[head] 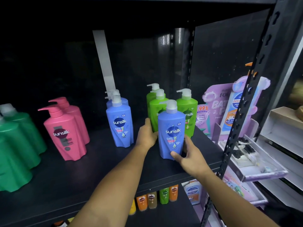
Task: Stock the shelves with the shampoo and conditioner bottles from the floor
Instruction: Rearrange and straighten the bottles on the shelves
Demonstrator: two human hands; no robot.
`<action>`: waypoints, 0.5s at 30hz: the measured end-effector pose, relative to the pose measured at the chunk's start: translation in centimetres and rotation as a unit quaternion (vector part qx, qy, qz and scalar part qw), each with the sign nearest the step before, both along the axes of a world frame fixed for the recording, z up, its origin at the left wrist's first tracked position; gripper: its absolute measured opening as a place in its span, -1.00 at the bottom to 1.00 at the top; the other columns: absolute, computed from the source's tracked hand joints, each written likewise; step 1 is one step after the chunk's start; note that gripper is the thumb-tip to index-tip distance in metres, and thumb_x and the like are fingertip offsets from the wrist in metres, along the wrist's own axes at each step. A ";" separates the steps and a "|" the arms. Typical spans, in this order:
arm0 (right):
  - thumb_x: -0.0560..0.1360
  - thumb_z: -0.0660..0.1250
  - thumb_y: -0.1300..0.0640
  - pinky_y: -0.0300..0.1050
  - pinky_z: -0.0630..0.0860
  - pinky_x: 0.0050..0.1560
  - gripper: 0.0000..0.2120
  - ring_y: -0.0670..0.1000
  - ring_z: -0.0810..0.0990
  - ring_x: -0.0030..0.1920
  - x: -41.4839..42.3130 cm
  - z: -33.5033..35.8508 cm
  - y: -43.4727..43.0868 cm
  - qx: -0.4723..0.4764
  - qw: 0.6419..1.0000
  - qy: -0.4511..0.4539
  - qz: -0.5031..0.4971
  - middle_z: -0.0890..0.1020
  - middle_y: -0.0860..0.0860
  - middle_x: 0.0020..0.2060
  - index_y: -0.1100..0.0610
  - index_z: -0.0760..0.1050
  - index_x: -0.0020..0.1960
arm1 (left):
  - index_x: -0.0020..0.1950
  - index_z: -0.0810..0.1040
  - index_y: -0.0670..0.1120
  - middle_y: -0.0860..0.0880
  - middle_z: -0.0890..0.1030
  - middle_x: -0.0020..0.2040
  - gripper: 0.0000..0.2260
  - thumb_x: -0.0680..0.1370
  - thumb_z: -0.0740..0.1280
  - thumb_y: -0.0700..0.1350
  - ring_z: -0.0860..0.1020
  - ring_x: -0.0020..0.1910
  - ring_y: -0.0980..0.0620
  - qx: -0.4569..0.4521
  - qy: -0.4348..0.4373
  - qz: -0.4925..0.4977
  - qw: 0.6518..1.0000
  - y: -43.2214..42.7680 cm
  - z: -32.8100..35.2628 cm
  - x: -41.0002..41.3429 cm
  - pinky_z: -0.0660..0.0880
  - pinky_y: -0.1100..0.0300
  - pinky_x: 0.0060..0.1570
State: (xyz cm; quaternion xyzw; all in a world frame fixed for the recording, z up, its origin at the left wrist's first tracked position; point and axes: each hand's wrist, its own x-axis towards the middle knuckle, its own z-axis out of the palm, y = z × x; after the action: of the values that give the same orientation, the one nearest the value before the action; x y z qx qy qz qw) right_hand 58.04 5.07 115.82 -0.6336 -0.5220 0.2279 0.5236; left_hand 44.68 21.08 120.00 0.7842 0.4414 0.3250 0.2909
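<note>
**Both hands on one blue shampoo bottle, upright on shelf**

Right hand [188,155] grips the blue bottle [171,133] low on its right side: thumb pressed on the front below the label, fingers wrapped round the back. Left hand [147,135] sits against the bottle's left flank, thumb up. Its fingers go behind the bottle and are hidden, so can't tell how far they curl or whether they grip.

Bottle stands between the two hands, base on the black shelf [98,171] near the front edge, right of centre. Long axis vertical, white pump cap on top, "sunsilk" label facing the camera. Spout direction unclear.

Just behind it, touching or nearly so, is a cluster of light green bottles [188,112], all upright. To its left, apart, a row of matching blue bottles [119,126], then pink bottles [65,135], then dark green bottles [14,145] at far left. A purple display stand [219,108] is at right, past a black slotted post [237,122]. Small orange and green bottles [155,197] sit on the shelf below.
</note>
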 end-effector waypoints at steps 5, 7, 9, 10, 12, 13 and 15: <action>0.49 0.51 0.13 0.03 0.50 0.35 -0.33 -0.23 0.55 0.28 0.0 0.0 0.0 0.011 1.000 0.004 0.001 0.59 -0.32 0.25 -0.16 0.29 0.48 | 0.20 0.36 -0.12 -0.01 0.54 -0.15 -0.69 0.57 0.37 -0.04 0.54 -0.18 -0.09 -0.013 -0.005 0.011 1.000 -0.4 0.4 0.7 0.40 0.11 -0.21; 0.49 0.51 0.13 0.02 0.50 0.35 -0.34 -0.22 0.55 0.28 0.0 0.0 0.0 0.013 1.000 0.006 0.002 0.59 -0.30 0.25 -0.15 0.29 0.48 | 0.17 0.34 -0.12 0.00 0.52 -0.16 -0.71 0.58 0.36 -0.04 0.54 -0.17 -0.10 -0.018 -0.002 0.014 1.000 -0.2 0.3 0.9 0.41 0.09 -0.20; 0.49 0.50 0.14 0.02 0.51 0.35 -0.35 -0.22 0.55 0.28 0.0 0.0 0.1 0.017 1.000 0.008 0.004 0.60 -0.30 0.24 -0.15 0.30 0.47 | 0.13 0.31 -0.11 0.01 0.50 -0.18 -0.74 0.58 0.34 -0.06 0.52 -0.17 -0.12 -0.022 0.001 0.018 1.000 -0.1 0.3 1.0 0.41 0.09 -0.20; 0.49 0.50 0.15 0.02 0.51 0.34 -0.35 -0.22 0.56 0.27 0.1 0.0 0.1 0.017 1.000 0.010 0.006 0.60 -0.29 0.24 -0.15 0.31 0.47 | 0.12 0.31 -0.11 0.01 0.49 -0.18 -0.74 0.58 0.34 -0.06 0.52 -0.17 -0.12 -0.024 0.002 0.019 1.000 0.0 0.4 1.0 0.41 0.09 -0.20; 0.49 0.51 0.15 0.03 0.51 0.34 -0.35 -0.22 0.56 0.28 0.1 -0.1 0.1 0.020 1.000 0.012 0.012 0.60 -0.28 0.24 -0.14 0.31 0.47 | 0.15 0.32 -0.12 -0.02 0.52 -0.14 -0.74 0.59 0.34 -0.06 0.52 -0.15 -0.12 -0.026 0.003 0.016 1.000 -0.1 0.4 0.9 0.41 0.09 -0.18; 0.48 0.51 0.15 0.03 0.51 0.35 -0.35 -0.21 0.55 0.28 0.2 -0.2 0.1 0.022 1.000 0.011 0.016 0.60 -0.27 0.26 -0.14 0.32 0.47 | 0.20 0.34 -0.11 -0.03 0.55 -0.09 -0.71 0.59 0.35 -0.05 0.54 -0.13 -0.11 -0.029 -0.001 0.012 0.999 -0.2 0.3 0.9 0.42 0.10 -0.16; 0.46 0.52 0.11 0.02 0.48 0.37 -0.34 -0.18 0.53 0.31 0.3 -0.2 0.2 0.034 0.999 0.008 0.015 0.55 -0.22 0.29 -0.17 0.33 0.47 | 0.36 0.36 -0.07 0.00 0.58 0.04 -0.60 0.58 0.38 -0.02 0.58 -0.03 -0.06 -0.047 -0.035 0.010 0.998 -0.7 -0.1 0.7 0.44 0.13 -0.08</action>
State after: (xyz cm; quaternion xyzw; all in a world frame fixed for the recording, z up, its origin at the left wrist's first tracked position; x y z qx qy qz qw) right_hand 58.30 5.23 115.60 -0.6061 -0.5345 0.2230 0.5452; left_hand 45.34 20.38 119.91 0.7532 0.4535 0.3346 0.3393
